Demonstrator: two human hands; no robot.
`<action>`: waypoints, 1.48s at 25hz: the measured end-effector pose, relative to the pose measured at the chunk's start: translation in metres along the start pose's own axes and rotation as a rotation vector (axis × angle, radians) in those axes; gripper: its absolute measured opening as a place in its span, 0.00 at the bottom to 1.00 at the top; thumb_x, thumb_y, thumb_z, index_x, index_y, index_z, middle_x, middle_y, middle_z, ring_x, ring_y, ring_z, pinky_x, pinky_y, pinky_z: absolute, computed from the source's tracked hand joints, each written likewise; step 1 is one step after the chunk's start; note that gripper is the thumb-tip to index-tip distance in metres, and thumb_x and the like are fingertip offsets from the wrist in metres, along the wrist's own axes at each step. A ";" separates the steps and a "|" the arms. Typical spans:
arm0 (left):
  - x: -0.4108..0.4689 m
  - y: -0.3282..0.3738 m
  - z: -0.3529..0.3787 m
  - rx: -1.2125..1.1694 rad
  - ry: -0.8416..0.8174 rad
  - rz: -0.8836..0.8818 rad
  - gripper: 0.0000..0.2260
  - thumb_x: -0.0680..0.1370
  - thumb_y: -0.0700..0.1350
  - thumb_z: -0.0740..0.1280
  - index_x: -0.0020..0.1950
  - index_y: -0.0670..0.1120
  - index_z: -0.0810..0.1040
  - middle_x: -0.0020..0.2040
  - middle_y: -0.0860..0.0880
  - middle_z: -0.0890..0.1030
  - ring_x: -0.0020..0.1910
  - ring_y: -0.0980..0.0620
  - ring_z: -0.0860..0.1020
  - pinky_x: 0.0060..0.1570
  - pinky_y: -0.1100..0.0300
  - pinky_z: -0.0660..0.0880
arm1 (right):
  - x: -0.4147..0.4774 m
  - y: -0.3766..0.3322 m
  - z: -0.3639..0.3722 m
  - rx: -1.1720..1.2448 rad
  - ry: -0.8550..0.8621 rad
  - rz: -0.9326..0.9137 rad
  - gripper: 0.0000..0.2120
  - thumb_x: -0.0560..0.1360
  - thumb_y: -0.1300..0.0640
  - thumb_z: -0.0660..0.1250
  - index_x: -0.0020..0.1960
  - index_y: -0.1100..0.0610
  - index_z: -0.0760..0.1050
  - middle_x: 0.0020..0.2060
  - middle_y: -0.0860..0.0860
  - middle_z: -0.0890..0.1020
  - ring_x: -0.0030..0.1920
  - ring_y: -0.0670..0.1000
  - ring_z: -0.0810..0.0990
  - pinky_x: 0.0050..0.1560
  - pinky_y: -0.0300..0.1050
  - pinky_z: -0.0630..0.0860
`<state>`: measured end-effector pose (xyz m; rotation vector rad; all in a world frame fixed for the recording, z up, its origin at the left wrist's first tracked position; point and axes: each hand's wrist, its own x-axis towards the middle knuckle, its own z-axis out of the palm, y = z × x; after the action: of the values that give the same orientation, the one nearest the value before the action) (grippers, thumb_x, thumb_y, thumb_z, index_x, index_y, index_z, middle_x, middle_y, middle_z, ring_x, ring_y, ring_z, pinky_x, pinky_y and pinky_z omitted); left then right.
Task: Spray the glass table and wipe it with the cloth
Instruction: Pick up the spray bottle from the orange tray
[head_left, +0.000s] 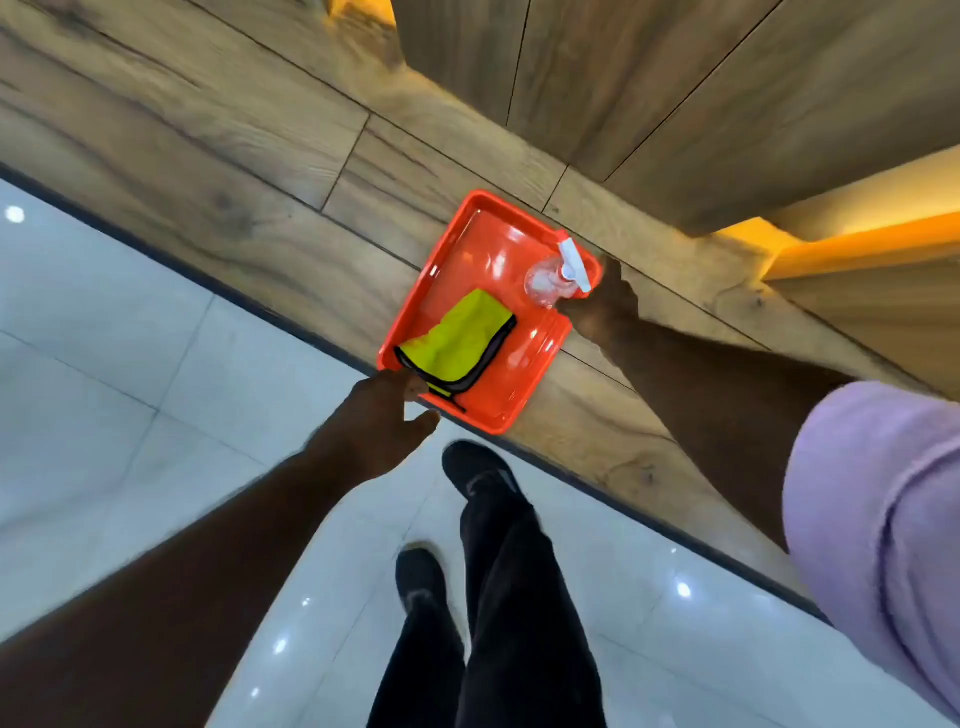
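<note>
Likely the fetching step: left hand (382, 415) and right hand (602, 306) touch the orange tray (457, 228) on the counter (208, 156) (fingers' grip too blurred to tell); next, lift spray bottle (550, 278) and cloth (457, 338).

cloth (457, 340): yellow-green, folded, in tray (483, 244) | spray bottle (550, 280): clear, tray corner

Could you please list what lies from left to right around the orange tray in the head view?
left hand → yellow-green cloth → spray bottle → right hand
</note>
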<state>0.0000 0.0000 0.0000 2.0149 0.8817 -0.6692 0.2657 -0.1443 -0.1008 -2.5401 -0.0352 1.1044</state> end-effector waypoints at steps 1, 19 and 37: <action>0.012 -0.005 0.008 -0.020 0.005 0.005 0.18 0.80 0.49 0.73 0.67 0.44 0.79 0.64 0.45 0.83 0.59 0.49 0.80 0.56 0.60 0.72 | 0.012 -0.001 0.006 -0.005 0.031 -0.053 0.36 0.77 0.54 0.77 0.81 0.54 0.66 0.71 0.60 0.80 0.70 0.62 0.80 0.64 0.48 0.78; -0.351 0.060 -0.160 -0.452 0.545 -0.178 0.08 0.80 0.52 0.72 0.57 0.52 0.82 0.51 0.58 0.84 0.51 0.57 0.82 0.48 0.62 0.79 | -0.388 -0.152 -0.124 0.171 -0.183 -1.009 0.12 0.81 0.45 0.66 0.64 0.45 0.72 0.51 0.39 0.81 0.50 0.45 0.80 0.53 0.37 0.73; -0.866 -0.269 -0.111 -1.050 1.760 -0.715 0.16 0.77 0.55 0.76 0.64 0.55 0.82 0.58 0.60 0.84 0.53 0.60 0.84 0.51 0.59 0.83 | -0.991 -0.350 0.245 -0.400 -1.093 -1.609 0.22 0.78 0.42 0.77 0.59 0.53 0.71 0.34 0.54 0.84 0.37 0.56 0.87 0.44 0.56 0.81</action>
<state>-0.7257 -0.0906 0.5481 0.8003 2.2399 1.3387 -0.5522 0.0949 0.5609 -0.9299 -2.1410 1.3973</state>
